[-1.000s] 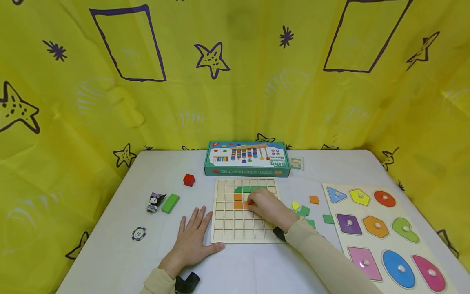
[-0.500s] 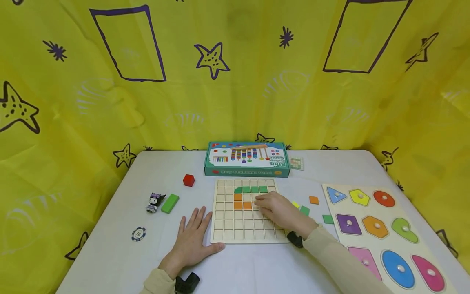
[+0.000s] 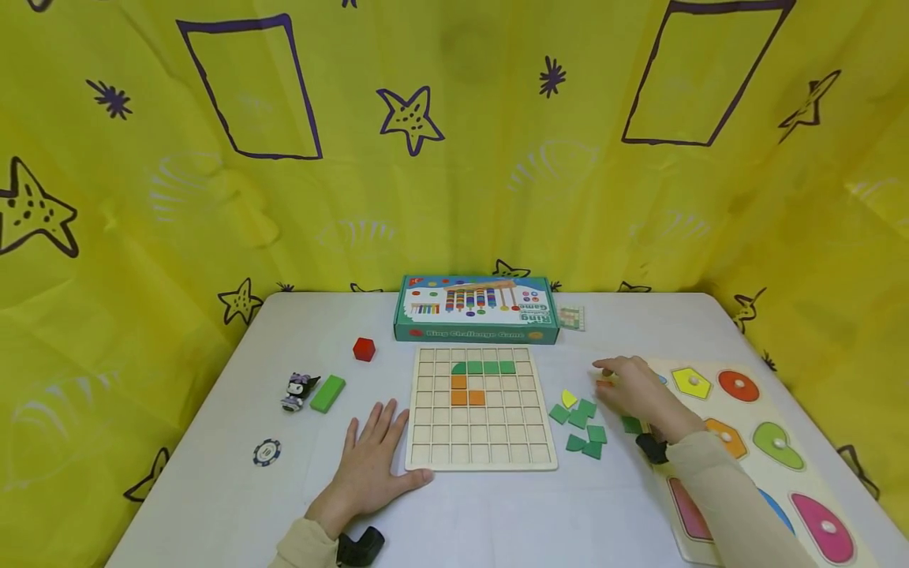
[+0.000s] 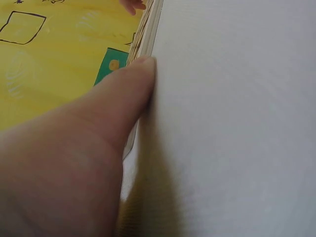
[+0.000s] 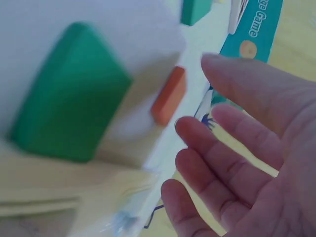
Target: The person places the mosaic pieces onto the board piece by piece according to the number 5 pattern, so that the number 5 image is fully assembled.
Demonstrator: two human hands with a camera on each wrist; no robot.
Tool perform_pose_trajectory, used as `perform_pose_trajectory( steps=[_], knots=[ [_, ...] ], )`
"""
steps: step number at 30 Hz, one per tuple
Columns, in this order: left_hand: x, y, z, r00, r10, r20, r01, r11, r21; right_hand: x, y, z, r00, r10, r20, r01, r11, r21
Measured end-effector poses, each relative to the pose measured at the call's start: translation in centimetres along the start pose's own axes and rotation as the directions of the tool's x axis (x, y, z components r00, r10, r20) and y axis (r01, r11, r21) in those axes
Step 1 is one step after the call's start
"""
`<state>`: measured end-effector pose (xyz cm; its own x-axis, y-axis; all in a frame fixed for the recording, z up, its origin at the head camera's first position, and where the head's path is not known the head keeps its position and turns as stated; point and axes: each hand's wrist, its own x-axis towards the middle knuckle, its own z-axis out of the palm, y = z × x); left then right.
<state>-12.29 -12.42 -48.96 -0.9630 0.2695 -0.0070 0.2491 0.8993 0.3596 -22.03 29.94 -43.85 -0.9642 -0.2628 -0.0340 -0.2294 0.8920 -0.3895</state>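
My left hand point(image 3: 376, 461) lies spread on the table, its thumb along the lower left corner of a wooden grid board point(image 3: 480, 454). In the left wrist view, the thumb point(image 4: 121, 94) meets the board's edge. Set in the board are a row of green tiles point(image 3: 491, 368) and three orange tiles point(image 3: 459, 397). My right hand point(image 3: 642, 394) hovers at the left edge of a wooden shape puzzle point(image 3: 663, 473). In the right wrist view, its thumb and fingers are parted, and a loose orange tile point(image 5: 169, 96) lies just beyond the fingertips. A green tile point(image 5: 74, 98) appears closer.
Loose green tiles point(image 3: 578, 418) and a yellow tile point(image 3: 569, 398) lie right of the board. Behind it stands a game box point(image 3: 476, 312) beside a small card point(image 3: 571, 318). At left are a red block point(image 3: 364, 349), a green block point(image 3: 328, 394), a figurine point(image 3: 297, 392) and a poker chip point(image 3: 267, 452).
My right hand has let go of an orange tile on the board, then moved right to the shape puzzle's edge. The left hand has stayed in place.
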Motion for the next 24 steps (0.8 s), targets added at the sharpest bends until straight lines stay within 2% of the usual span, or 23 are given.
perform_pose_trajectory(
  steps=[2, 9, 13, 17, 21, 24],
  knots=[
    [0.0, 0.0, 0.1, 1.0, 0.001, 0.001, -0.001, 1.0, 0.004, -0.3, 0.5, 0.2, 1.0, 0.014, 0.001, -0.014, 1.0, -0.013],
    [0.0, -0.1, 0.2, 1.0, 0.007, -0.008, -0.007, 1.0, 0.007, -0.8, 1.3, 0.9, 0.999, -0.026, -0.04, 0.023, 0.998, -0.062],
    [0.0, -0.1, 0.2, 1.0, 0.004, -0.003, -0.004, 1.0, 0.007, -0.7, 0.8, 1.1, 0.998, -0.021, -0.059, 0.022, 1.0, 0.008],
    [0.0, 0.0, 0.1, 1.0, 0.005, -0.002, -0.005, 1.0, 0.01, -0.3, -0.7, 1.2, 0.996, -0.061, -0.065, 0.068, 0.992, 0.104],
    [0.0, 0.0, 0.1, 1.0, 0.008, -0.005, -0.008, 1.0, 0.01, 0.1, -3.1, 1.7, 0.991, -0.109, -0.072, 0.118, 0.983, 0.143],
    [0.0, 0.0, 0.1, 1.0, 0.01, -0.008, -0.01, 1.0, 0.007, 0.5, -5.0, 2.4, 0.982, -0.173, -0.08, 0.183, 0.972, 0.148]
  ],
)
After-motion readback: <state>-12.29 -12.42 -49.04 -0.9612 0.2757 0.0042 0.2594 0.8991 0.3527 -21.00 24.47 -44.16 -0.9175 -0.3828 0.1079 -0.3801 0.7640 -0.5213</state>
